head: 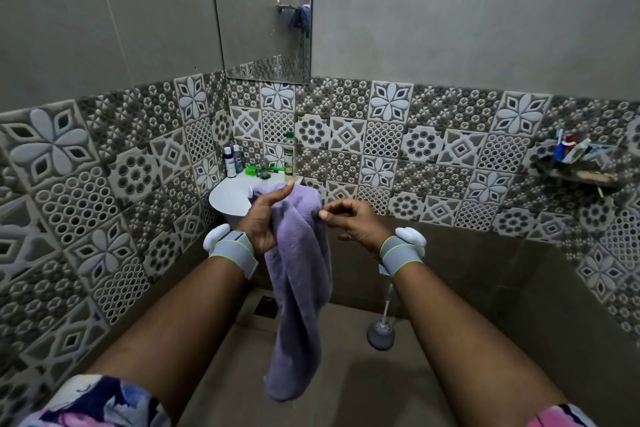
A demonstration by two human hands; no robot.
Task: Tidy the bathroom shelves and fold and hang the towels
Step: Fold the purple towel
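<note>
Lilac fleecy towel (pixel 301 288) held up in both hands, in front of the white wall basin (pixel 228 196).

The left hand (pixel 265 218) grips the bunched top of the towel, fingers curled round it and thumb stretched up along the cloth. The right hand (pixel 351 224) pinches the upper right edge between thumb and curled fingers, just beside the left hand. Below both grips the cloth hangs in loose vertical folds between the forearms, its lower end free above the floor. On the basin rim behind are two dark blue bottles (pixel 232 159) and a tall clear bottle with a green cap (pixel 289 156). A grey toilet brush in its holder (pixel 381 331) stands on the floor to the right of the towel.
</note>
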